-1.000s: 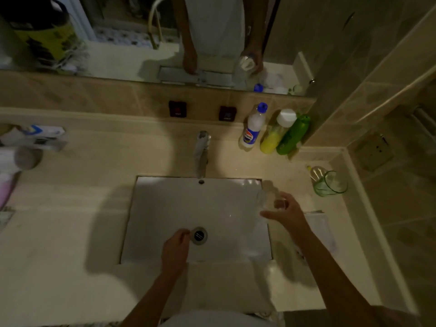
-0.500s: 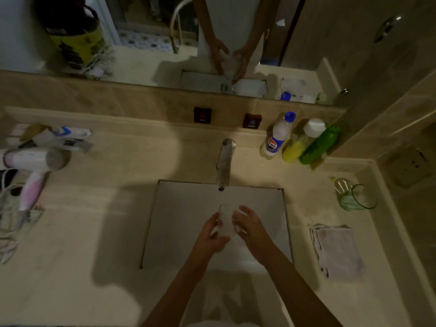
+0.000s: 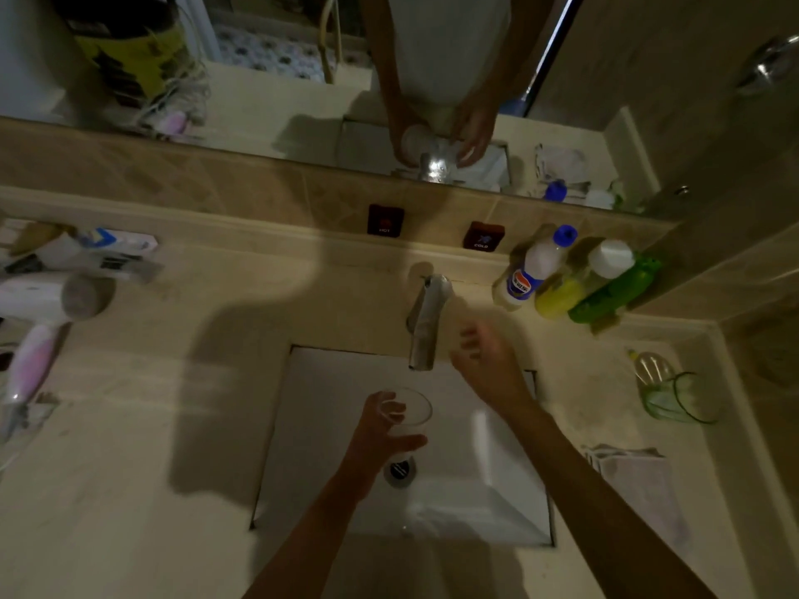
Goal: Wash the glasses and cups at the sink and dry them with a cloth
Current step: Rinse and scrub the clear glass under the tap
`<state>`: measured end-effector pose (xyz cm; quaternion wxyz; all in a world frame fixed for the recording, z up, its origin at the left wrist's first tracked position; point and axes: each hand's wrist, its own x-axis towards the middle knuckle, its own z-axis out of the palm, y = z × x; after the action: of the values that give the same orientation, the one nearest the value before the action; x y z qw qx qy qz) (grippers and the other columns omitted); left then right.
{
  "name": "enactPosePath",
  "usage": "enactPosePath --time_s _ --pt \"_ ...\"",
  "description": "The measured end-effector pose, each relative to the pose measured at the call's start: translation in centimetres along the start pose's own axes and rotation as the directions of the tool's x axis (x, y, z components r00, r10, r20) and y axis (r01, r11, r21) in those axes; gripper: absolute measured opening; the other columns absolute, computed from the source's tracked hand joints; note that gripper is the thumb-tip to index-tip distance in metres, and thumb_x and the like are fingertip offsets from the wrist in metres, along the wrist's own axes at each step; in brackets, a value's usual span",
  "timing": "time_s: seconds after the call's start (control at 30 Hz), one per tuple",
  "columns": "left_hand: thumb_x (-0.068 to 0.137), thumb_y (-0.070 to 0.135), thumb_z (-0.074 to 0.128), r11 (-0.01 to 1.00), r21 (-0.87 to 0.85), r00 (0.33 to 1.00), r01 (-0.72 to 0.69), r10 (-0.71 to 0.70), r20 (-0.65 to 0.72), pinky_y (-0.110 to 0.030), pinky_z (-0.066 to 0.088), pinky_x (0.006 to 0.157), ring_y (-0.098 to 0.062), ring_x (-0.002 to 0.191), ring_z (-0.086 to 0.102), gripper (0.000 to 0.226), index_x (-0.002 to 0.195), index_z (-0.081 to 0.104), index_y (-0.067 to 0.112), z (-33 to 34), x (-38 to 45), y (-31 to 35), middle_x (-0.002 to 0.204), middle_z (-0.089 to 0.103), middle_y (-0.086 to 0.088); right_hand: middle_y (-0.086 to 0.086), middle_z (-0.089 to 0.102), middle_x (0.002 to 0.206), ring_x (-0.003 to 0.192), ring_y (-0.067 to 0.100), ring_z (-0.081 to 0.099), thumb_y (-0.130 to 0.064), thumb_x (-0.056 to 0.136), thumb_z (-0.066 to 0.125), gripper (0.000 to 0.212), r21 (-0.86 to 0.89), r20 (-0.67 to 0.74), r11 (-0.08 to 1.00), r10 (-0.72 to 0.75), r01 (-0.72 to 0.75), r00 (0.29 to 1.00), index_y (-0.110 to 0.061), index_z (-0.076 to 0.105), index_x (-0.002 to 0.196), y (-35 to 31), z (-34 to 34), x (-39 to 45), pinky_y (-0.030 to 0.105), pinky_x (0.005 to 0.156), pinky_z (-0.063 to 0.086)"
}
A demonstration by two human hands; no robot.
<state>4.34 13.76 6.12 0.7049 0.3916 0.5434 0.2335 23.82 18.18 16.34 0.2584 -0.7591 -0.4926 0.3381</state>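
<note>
clear glass tumbler (image 3: 406, 415): upright, held over the white rectangular sink (image 3: 333, 408), above the drain, short of the spout.
left hand (image 3: 380, 430): fingers curled round the tumbler.
right hand (image 3: 486, 365): fingers spread, holding nothing, just beside the chrome tap (image 3: 426, 322).
water: none visibly running.
green glass cup (image 3: 679, 395): on the beige stone counter (image 3: 129, 490), right of the sink, apart from both hands.
folded pale cloth (image 3: 640, 486): on the counter, untouched.
progress: early, by my judgement; rinsing of the first glass not begun, cup and all drying left.
</note>
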Motion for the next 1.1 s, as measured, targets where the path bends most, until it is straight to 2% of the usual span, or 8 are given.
enactPosePath --time_s 0.1,0.17,0.23,0.33,0.53,0.67,1.0,1.1 --pt "0.057 0.013 0.096 0.998 0.054 1.0 -0.017 0.016 0.021 -0.032 0.053 0.094 -0.021 0.12 0.054 0.095 0.134 0.042 0.023 0.6 1.5 0.3 0.129 0.055 0.004 0.008 0.038 0.149 0.134 0.023 0.042 -0.023 0.08 0.078 0.082 -0.307 0.056 0.889 -0.339 0.339 0.939 -0.016 0.033 0.148 -1.4 0.2 4.3 0.037 0.106 0.045" --pt "0.062 0.005 0.094 0.997 0.073 0.999 -0.039 0.037 0.03 -0.024 0.051 0.089 -0.019 0.119 0.053 0.091 0.135 0.041 0.022 0.6 2.5 0.3 0.128 0.054 0.006 0.012 0.029 0.154 0.129 0.028 0.047 -0.021 0.078 0.079 0.091 -0.504 0.175 0.76 -0.376 0.411 0.91 -0.017 0.024 0.15 -2.5 0.8 5.8 0.039 0.101 0.051" --pt "0.063 0.005 0.093 0.996 0.07 0.998 -0.047 0.045 0.038 -0.017 0.051 0.083 -0.017 0.12 0.054 0.091 0.135 0.041 0.022 0.5 3.2 0.5 0.131 0.054 0.004 0.012 0.035 0.147 0.113 0.027 0.058 -0.019 0.082 0.073 0.09 -0.592 0.15 0.709 -0.371 0.384 0.916 -0.021 0.015 0.15 -3.3 1.4 6.4 0.039 0.086 0.058" --pt "0.062 0.001 0.093 0.994 0.091 0.997 -0.065 0.061 0.053 -0.012 0.053 0.076 -0.016 0.117 0.055 0.093 0.135 0.04 0.02 0.4 4.2 1.1 0.131 0.053 0.002 0.013 0.043 0.131 0.098 0.028 0.059 -0.018 0.089 0.061 0.07 -0.558 0.113 0.742 -0.375 0.371 0.92 -0.021 0.026 0.15 -3.6 2.0 6.8 0.038 0.076 0.055" --pt "0.065 -0.003 0.091 0.991 0.104 0.994 -0.085 0.076 0.084 -0.008 0.051 0.076 -0.011 0.115 0.052 0.091 0.136 0.037 0.017 0.8 4.9 2.1 0.13 0.05 0.004 0.019 0.034 0.139 0.113 0.041 0.053 -0.018 0.093 0.053 0.051 -0.523 0.227 0.786 -0.245 0.33 0.943 -0.02 0.039 0.142 -3.1 2.0 8.7 0.046 0.09 0.051" --pt "0.065 0.0 0.091 0.989 0.12 0.992 -0.09 0.077 0.104 -0.009 0.05 0.081 -0.014 0.119 0.051 0.095 0.138 0.035 0.021 0.8 5.1 2.3 0.132 0.049 0.007 0.011 0.041 0.119 0.091 0.022 0.056 -0.033 0.102 0.043 0.03 -0.503 0.246 0.74 -0.371 0.446 0.895 -0.015 0.042 0.125 -3.4 1.5 9.2 0.031 0.072 0.053" --pt "0.066 0.0 0.091 0.994 0.078 0.988 -0.083 0.072 0.138 -0.018 0.052 0.087 -0.01 0.122 0.05 0.095 0.14 0.036 0.022 0.5 4.6 3.0 0.141 0.047 0.002 0.008 0.041 0.12 0.083 0.015 0.053 -0.026 0.093 0.063 0.038 -0.56 0.344 0.655 -0.375 0.508 0.861 -0.015 0.042 0.123 -3.1 0.8 10.2 0.031 0.07 0.057" --pt "0.067 -0.001 0.089 0.994 0.071 0.986 -0.088 0.076 0.15 -0.019 0.055 0.084 -0.008 0.12 0.051 0.093 0.139 0.036 0.023 0.5 4.6 3.1 0.141 0.047 0.001 0.001 0.04 0.111 0.085 0.016 0.055 -0.025 0.097 0.057 0.025 -0.494 0.345 0.703 -0.381 0.511 0.858 -0.018 0.043 0.117 -3.2 0.8 10.8 0.029 0.067 0.053"
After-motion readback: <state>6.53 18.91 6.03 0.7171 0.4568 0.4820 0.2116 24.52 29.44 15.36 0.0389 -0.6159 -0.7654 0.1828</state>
